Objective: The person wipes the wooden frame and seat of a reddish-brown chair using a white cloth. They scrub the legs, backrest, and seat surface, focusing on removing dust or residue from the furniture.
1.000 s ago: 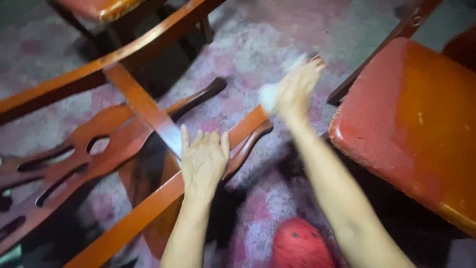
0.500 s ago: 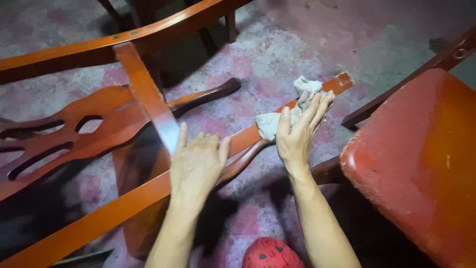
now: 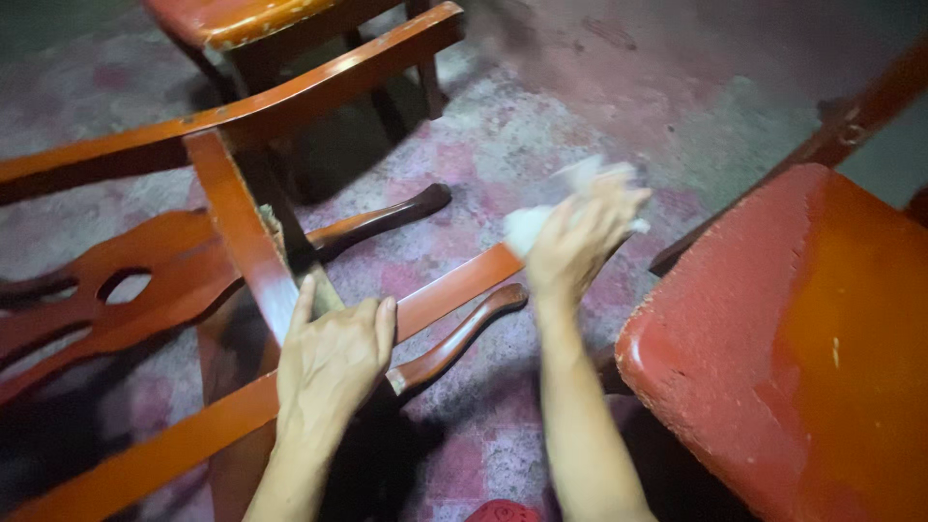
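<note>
Currently my left hand (image 3: 333, 358) lies flat, fingers spread, on the rail (image 3: 290, 382) of the overturned chair while my right hand (image 3: 578, 232) is closed around the rag (image 3: 530, 224) at the rail's far end — risk: frame shifts if the bracing palm slips.

Orange-brown wooden chair frame (image 3: 454, 285) lying on its side, white cloth (image 3: 530, 227) (crumpled) on its rail — blurred.
</note>
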